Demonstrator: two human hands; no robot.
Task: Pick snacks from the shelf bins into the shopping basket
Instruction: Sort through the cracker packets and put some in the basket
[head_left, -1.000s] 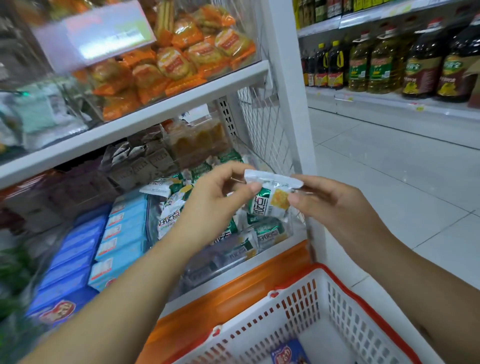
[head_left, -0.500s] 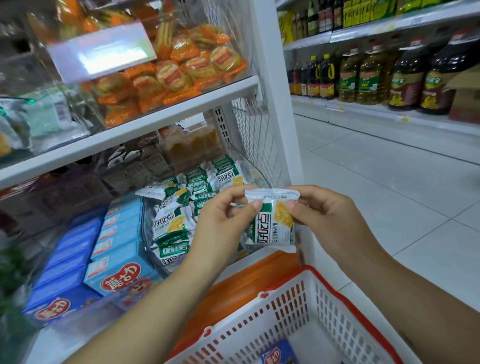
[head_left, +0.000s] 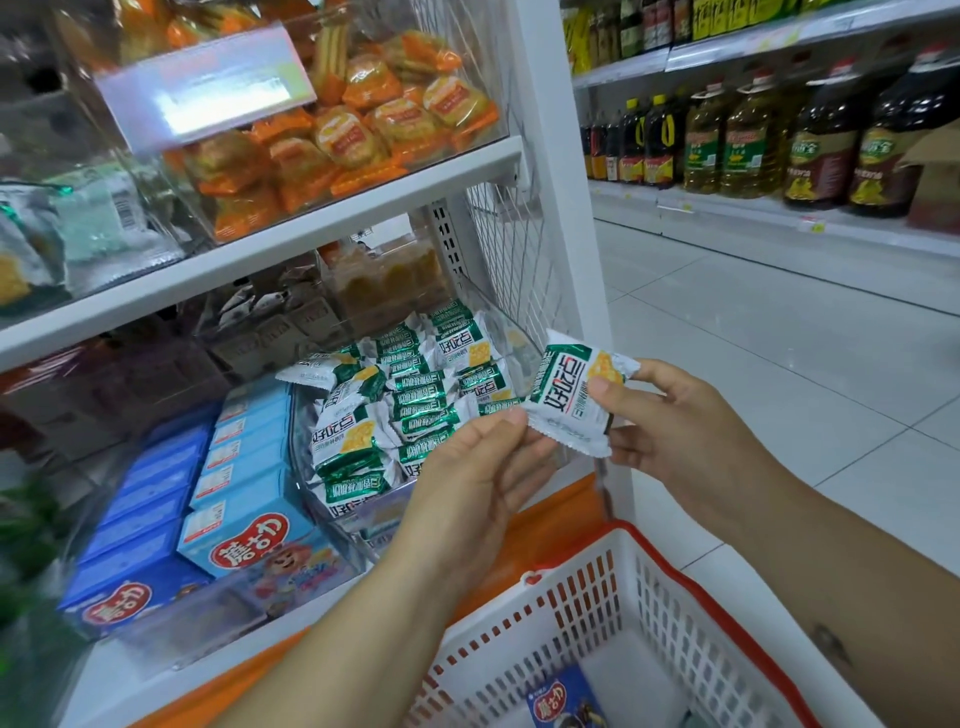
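Snack packet (head_left: 569, 400), green and white with a cracker printed on it, is held up in front of the clear shelf bin (head_left: 519, 338) and higher than the shopping basket (head_left: 727, 616). The left hand (head_left: 483, 467) pinches its lower corner with curled fingers (head_left: 506, 431), and the right hand (head_left: 675, 431) pinches its right edge, thumb on the face. To do the step well, I judge one hand should let go while the other lowers the packet over the basket's open middle before releasing. Count: one packet in hand, one blue box (head_left: 566, 701) visible in the basket, and a heap of matching packets in the bin, too overlapped to number.
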